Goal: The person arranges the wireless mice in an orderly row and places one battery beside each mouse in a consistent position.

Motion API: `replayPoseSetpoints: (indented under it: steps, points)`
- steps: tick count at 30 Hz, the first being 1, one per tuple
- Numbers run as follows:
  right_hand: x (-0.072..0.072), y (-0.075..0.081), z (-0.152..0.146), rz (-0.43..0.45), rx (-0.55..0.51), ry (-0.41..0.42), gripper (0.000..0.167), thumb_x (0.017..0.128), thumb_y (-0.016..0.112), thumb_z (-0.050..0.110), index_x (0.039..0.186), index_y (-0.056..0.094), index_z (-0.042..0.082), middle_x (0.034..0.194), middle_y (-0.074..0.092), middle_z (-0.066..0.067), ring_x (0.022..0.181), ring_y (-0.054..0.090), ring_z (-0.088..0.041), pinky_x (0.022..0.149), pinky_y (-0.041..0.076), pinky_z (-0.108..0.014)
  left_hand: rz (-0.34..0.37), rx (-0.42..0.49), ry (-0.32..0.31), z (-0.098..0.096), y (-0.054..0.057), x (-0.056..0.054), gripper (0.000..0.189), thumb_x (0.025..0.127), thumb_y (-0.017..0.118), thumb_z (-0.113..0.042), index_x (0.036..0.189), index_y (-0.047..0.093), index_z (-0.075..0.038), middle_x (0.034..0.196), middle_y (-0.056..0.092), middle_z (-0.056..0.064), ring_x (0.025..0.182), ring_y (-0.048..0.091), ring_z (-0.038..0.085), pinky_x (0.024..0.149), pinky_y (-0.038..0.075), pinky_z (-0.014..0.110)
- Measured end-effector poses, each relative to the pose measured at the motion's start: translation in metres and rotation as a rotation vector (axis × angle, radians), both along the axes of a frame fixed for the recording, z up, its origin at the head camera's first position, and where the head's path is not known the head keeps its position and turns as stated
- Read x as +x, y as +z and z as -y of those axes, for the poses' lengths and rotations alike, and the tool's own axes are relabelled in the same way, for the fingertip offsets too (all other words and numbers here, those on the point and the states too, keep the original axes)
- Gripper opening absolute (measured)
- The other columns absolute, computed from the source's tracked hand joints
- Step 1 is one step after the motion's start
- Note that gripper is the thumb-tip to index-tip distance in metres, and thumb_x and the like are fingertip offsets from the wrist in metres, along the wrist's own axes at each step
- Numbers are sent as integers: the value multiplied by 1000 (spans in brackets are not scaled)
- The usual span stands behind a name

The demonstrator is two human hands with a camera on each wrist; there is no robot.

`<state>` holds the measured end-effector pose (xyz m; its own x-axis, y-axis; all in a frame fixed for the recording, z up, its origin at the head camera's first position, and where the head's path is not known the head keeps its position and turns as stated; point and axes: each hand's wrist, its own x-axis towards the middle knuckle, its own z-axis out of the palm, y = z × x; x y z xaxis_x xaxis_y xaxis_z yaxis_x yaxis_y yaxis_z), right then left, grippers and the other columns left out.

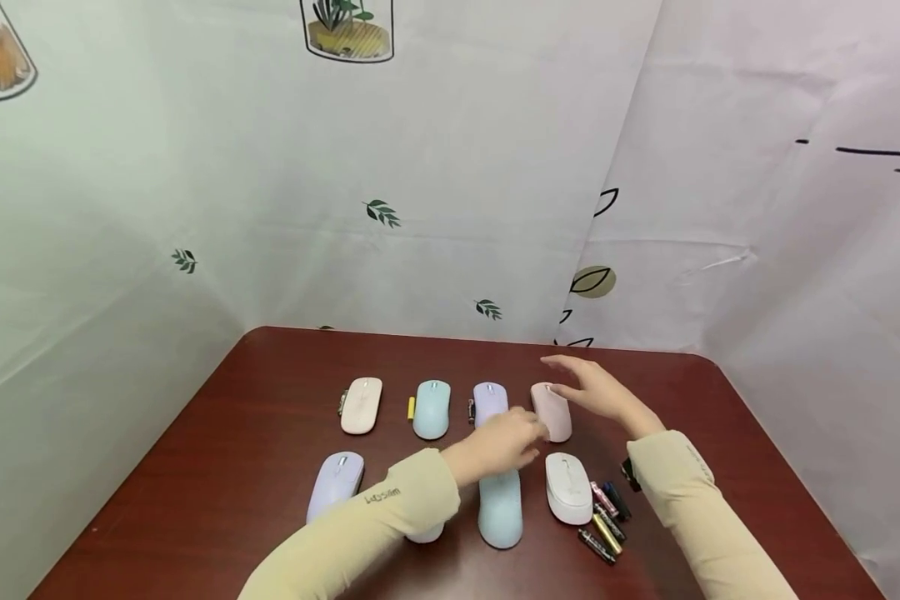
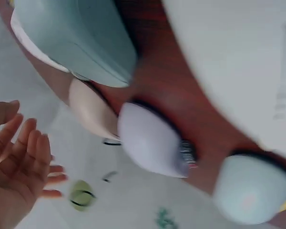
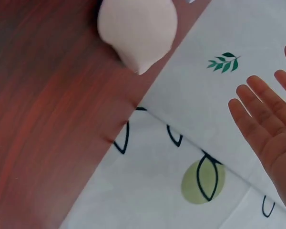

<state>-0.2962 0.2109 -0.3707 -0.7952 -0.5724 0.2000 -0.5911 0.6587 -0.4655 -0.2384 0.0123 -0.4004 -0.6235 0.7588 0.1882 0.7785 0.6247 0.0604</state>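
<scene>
My left hand [image 1: 502, 446] hangs over the rows of mice with loosely bent fingers, holding nothing. Near it are a purple mouse [image 1: 491, 402], a pink mouse [image 1: 553, 421] and a light blue mouse [image 1: 500, 517]. In the left wrist view the same hand [image 2: 21, 167] is apart from every mouse. My right hand [image 1: 603, 393], fingers extended, is beside and above the pink mouse. The right wrist view shows this hand [image 3: 271, 129] empty, with the pink mouse [image 3: 138, 28] away from its fingers. A white mouse [image 1: 569, 490] lies nearer to me.
Several batteries [image 1: 606, 533] lie right of the white mouse. Left stand a beige mouse [image 1: 362, 406], another blue mouse [image 1: 431, 410] with a yellow battery [image 1: 411, 407], and a second purple mouse [image 1: 335, 483]. My left sleeve [image 1: 375, 521] partly hides another mouse. Patterned fabric [image 1: 450, 208] rises behind the table.
</scene>
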Motion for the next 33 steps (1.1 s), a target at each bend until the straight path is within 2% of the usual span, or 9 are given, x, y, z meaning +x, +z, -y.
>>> replayPoseSetpoints:
  steps: [5,8,10,13,16,22,27,33]
  points:
    - [2,-12,-12,-40,-27,-11,39,88,61,4,125,54,-6,124,59,-23,114,55,-41,91,45,-53,-218,-164,-236,-29,2,28,16,85,65,-24,101,69,-25,95,63,-11,87,60,4,70,47,13]
    - [3,-17,-22,-34,-18,-27,37,88,61,5,124,55,-4,123,59,-22,114,56,-40,91,45,-53,-276,-244,-345,-46,-1,44,15,89,61,-26,102,68,-30,97,63,-14,86,59,2,69,47,12]
    - [3,-19,-29,-23,-6,-40,36,89,61,6,123,56,-3,123,60,-22,115,55,-40,91,45,-53,-296,-279,-382,-52,-6,52,15,90,60,-27,101,68,-32,98,63,-15,88,60,1,71,47,13]
    - [2,-23,-39,-32,23,-52,35,88,61,5,122,56,-4,121,60,-22,114,55,-41,91,45,-54,-293,-321,-392,-56,-14,60,15,89,61,-28,101,67,-35,102,63,-15,92,60,-1,73,47,12]
    - [3,-26,-48,-61,46,-59,34,87,62,3,120,58,-5,117,62,-22,111,57,-40,90,45,-54,-276,-338,-372,-57,-21,64,16,85,65,-30,100,66,-36,105,61,-15,94,58,-2,74,47,11]
    - [7,-28,-67,-106,30,-98,32,86,63,4,117,59,-4,114,64,-21,105,60,-39,85,47,-54,-283,-320,-348,-59,-29,67,17,82,68,-34,99,67,-37,106,60,-16,94,57,-2,73,47,11]
    - [10,-26,-78,-123,24,-125,31,86,63,4,116,60,-3,114,63,-21,105,59,-39,85,46,-54,-300,-344,-323,-63,-31,68,18,81,68,-37,100,66,-37,105,61,-17,95,57,-1,73,47,12]
    - [13,-29,-85,-84,40,-156,33,86,63,5,117,59,-4,115,63,-22,106,59,-39,85,47,-53,-235,-358,-330,-71,-31,69,29,81,70,-37,109,61,-34,108,61,-18,101,55,-1,78,46,12]
